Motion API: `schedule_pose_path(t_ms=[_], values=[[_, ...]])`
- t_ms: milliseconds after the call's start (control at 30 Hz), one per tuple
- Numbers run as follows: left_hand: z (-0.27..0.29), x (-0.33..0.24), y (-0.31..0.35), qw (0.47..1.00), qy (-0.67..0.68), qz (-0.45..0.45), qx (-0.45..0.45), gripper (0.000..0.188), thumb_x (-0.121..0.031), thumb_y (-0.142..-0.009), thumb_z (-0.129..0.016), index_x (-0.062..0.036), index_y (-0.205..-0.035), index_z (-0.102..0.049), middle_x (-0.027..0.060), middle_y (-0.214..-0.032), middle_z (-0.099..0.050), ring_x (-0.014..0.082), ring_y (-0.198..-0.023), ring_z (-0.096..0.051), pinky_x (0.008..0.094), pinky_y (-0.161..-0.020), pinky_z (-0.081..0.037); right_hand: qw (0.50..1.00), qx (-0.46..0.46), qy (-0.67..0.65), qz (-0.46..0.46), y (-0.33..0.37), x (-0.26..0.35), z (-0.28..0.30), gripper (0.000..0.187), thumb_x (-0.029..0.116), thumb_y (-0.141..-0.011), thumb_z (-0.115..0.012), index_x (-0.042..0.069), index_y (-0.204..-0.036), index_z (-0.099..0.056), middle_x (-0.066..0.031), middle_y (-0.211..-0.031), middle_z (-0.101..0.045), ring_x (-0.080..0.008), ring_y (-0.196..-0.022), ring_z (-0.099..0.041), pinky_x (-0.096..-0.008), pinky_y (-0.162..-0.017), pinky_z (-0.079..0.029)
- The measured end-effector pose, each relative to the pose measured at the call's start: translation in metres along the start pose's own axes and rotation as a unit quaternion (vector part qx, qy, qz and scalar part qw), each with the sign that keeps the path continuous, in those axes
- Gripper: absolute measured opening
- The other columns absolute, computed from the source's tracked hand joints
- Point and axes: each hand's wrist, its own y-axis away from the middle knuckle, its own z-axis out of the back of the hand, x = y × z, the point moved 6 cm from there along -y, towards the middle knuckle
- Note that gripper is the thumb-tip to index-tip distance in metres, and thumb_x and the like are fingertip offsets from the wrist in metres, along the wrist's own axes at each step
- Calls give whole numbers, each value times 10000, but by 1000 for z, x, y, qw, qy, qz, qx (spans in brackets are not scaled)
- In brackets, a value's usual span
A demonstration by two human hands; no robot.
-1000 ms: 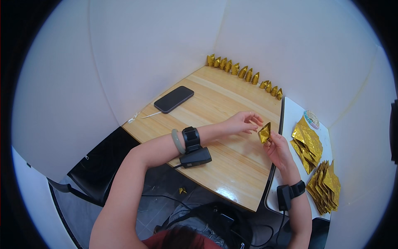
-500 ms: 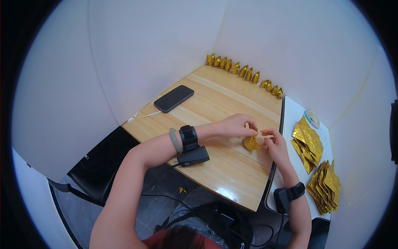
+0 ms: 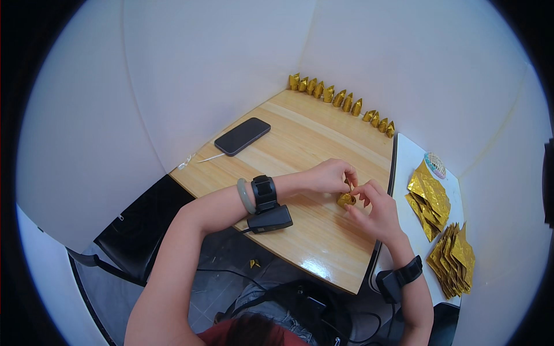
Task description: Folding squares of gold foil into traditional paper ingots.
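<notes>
Between my two hands, low over the wooden table (image 3: 306, 138), is a small folded gold foil piece (image 3: 345, 200), rounded at the bottom and partly covered by fingers. My left hand (image 3: 331, 176) comes in from the left, its fingers curled down and pinched at the top of the piece. On the other side my right hand (image 3: 375, 207) has thumb and forefinger closed about the foil. Finished-looking folded gold foil pieces (image 3: 329, 94) with pointed tops stand in a row along the far edge.
A dark phone (image 3: 243, 136) with a white cable lies at the left. On the white surface at the right are two stacks of gold foil sheets (image 3: 429, 197) (image 3: 453, 260) and a small woven oval item (image 3: 435, 165). A gold scrap (image 3: 254, 263) lies on the floor.
My right hand has moved left and its fingers have come onto the foil piece, which now looks more compact. My left hand stays nearly in place.
</notes>
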Motion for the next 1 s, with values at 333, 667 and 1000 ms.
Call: schedule_pose_path(t_ms=[333,667,1000], values=[[-4,-5,2,999,27,10,45,250,-23,-646,-577,-4,-891,-618,86,-808,-627,124,-652,-571,255,-593,-470,999,38,9,-1,2,-7,-7,178,175,-697,-669,88,-829,-587,-54,-806,-537,-205,-683,-572,-302,-607,-474],[-10,-2,2,1000,-6,-15,24,197,-56,-666,-606,-14,-859,-608,99,-819,-602,163,-714,-558,277,-649,-462,999,-2,-46,8,2,-15,-5,123,136,-711,-648,59,-785,-588,-61,-725,-531,-176,-601,-535,-280,-542,-434],[-2,-17,6,996,-45,-55,-61,236,-215,-687,-681,-79,-864,-604,24,-754,-569,146,-608,-511,270,-564,-418,988,-109,-28,-106,4,-47,-2,133,129,-773,-635,10,-827,-612,-92,-626,-578,-170,-545,-557,-280,-523,-444]])
